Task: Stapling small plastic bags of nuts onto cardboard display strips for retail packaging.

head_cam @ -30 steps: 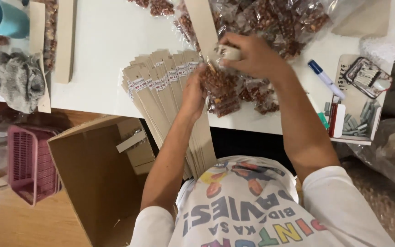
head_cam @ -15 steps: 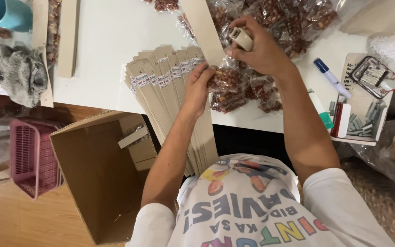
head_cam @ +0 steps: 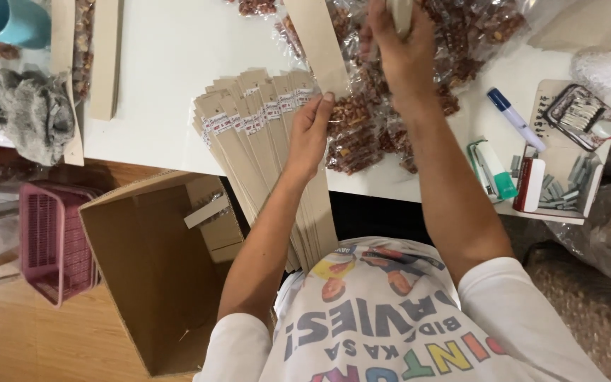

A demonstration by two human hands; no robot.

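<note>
While the left hand [head_cam: 310, 138] pinches a crinkly clear nut packet [head_cam: 351, 134], the right hand [head_cam: 401, 42] grips a small stapler [head_cam: 399, 13] at upper centre.

A white table [head_cam: 171, 64] carries a fan of tan card strips [head_cam: 249, 134] at its centre, clear packets of nuts [head_cam: 454, 28] at one o'clock, a blue-capped marker [head_cam: 514, 117] and green stapler [head_cam: 491, 170] at three, and a grey cloth [head_cam: 30, 113] at nine.
</note>
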